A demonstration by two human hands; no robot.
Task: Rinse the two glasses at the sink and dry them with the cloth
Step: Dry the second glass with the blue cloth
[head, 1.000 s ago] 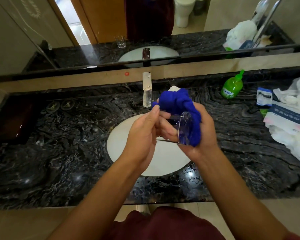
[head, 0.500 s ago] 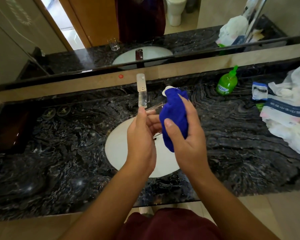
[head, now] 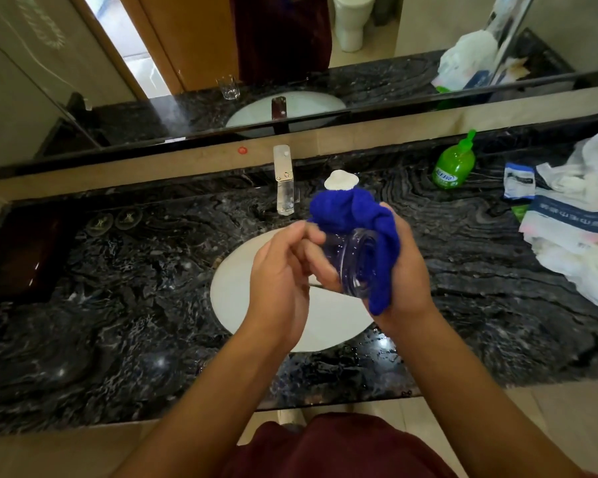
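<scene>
Above the white sink basin (head: 235,288) I hold a clear glass (head: 354,267) on its side, one round end facing me. My left hand (head: 280,281) grips its left side with curled fingers. My right hand (head: 411,270) cups a blue cloth (head: 346,208) round the far and right side of the glass; the cloth bunches above it and hangs below my palm. A second glass (head: 228,87) shows only as a mirror reflection, standing upright on the reflected counter left of the basin.
A chrome faucet (head: 283,188) stands behind the basin on the black marble counter (head: 118,305). A green soap bottle (head: 453,167) and white plastic bags (head: 584,236) sit at the right. A dark tray (head: 18,257) lies at the far left. Water drops lie along the counter's front edge.
Both hands have turned the glass inside the cloth. Half a second ago the cloth and my right hand covered it; now its round end faces me again.
</scene>
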